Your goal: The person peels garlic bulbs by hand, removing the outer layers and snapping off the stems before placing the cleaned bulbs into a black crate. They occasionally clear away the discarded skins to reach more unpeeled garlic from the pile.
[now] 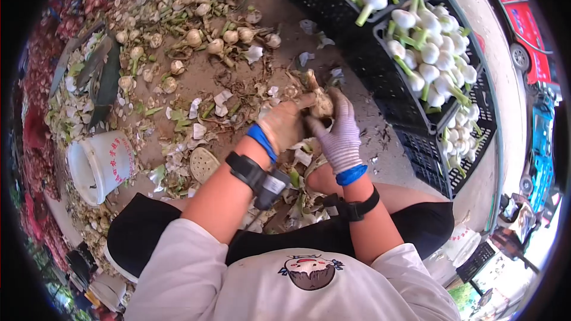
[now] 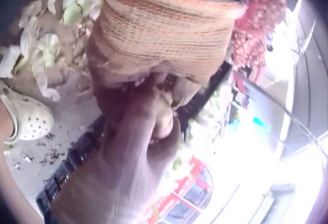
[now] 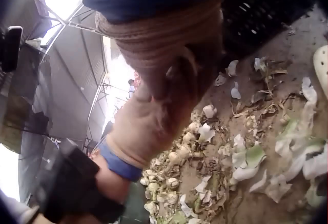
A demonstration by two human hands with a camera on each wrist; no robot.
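An unpeeled garlic bulb (image 1: 322, 106) with a brownish stem is between two gloved hands in the head view. The left hand (image 1: 282, 125), in a tan glove, pinches it from the left near the stem. Around its right side curl the fingers of the right hand (image 1: 342, 137), in a pale purple glove, thumb below. The left wrist view shows part of the pale bulb (image 2: 164, 123) between the left hand (image 2: 164, 39) and the right hand (image 2: 123, 152). In the right wrist view, the right hand (image 3: 159, 44) and left hand (image 3: 148, 124) meet, mostly hiding the bulb.
Black crates (image 1: 372, 62) of trimmed white garlic (image 1: 429, 53) stand at the right. Unpeeled bulbs (image 1: 231, 37) and peelings (image 1: 221, 102) cover the ground. A white bucket (image 1: 107, 163) is at the left, with red net sacks (image 1: 37, 113) beyond. A pale clog (image 1: 204, 164) is near the left forearm.
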